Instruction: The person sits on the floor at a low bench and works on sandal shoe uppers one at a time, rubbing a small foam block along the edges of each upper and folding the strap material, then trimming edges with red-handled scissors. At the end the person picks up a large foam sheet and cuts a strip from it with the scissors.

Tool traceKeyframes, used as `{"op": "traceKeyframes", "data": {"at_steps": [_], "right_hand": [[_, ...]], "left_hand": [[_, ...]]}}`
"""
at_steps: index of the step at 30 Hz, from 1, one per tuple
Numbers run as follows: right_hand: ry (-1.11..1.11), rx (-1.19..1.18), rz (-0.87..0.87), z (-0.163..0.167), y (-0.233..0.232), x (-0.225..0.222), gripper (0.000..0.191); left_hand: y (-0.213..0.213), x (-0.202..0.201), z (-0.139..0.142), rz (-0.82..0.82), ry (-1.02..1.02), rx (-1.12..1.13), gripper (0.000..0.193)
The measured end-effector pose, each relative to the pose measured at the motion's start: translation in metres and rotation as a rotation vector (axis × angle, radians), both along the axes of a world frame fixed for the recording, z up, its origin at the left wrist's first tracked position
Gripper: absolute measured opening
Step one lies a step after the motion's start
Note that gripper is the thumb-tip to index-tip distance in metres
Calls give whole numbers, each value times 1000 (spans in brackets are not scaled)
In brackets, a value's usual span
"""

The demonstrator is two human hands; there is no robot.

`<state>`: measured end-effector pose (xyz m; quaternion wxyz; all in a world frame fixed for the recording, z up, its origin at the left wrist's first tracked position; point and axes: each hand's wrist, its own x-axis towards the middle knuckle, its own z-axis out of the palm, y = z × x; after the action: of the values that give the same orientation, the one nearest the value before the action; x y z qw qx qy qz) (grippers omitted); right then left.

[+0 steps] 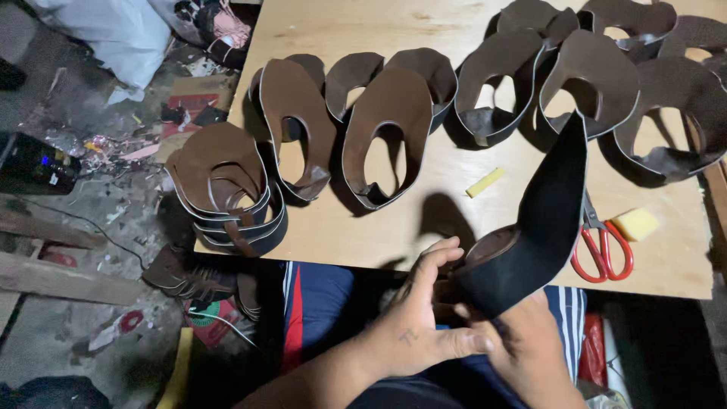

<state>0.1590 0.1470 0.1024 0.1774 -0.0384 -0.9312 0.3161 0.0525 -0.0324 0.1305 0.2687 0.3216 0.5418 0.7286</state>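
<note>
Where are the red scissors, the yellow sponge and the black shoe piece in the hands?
red scissors (602, 246): head view, on the handles.
yellow sponge (637, 223): head view, top face.
black shoe piece (541, 220): head view, black side.

A pale plywood table (363, 227) carried the lot: brown leather shoe uppers (390, 132) lay spread in a row along its far side, curled open with their dark linings showing, and a stack of uppers (227, 189) sat at the left edge, partly hanging over it. Near the right end, red-handled scissors (602, 246) lay just beside a yellow sponge block (636, 223), while a small yellow stick (485, 182) rested alone on bare wood nearer the middle. Beyond the left edge, the floor (76, 227) was strewn with scraps.
</note>
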Motion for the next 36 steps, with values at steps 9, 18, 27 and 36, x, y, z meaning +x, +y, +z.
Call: {"op": "traceKeyframes", "data": {"at_steps": [9,18,27,36], "right_hand": [[36,-156,90,27,-30,-19,33],[-66,-303,46,-14,-14,-1,30],[-227,-344,36,-28,-8,9,30],[-436,-439,-163,-44,10,6,31]], "left_hand": [[-27,-48,-40,602,39,-120,35],[-187,-177,-35,1151,124,-428,36],[-207,-185,-9,1223,759,-1344,61],[-193,-178,-24,625,1152,-1071,60]]}}
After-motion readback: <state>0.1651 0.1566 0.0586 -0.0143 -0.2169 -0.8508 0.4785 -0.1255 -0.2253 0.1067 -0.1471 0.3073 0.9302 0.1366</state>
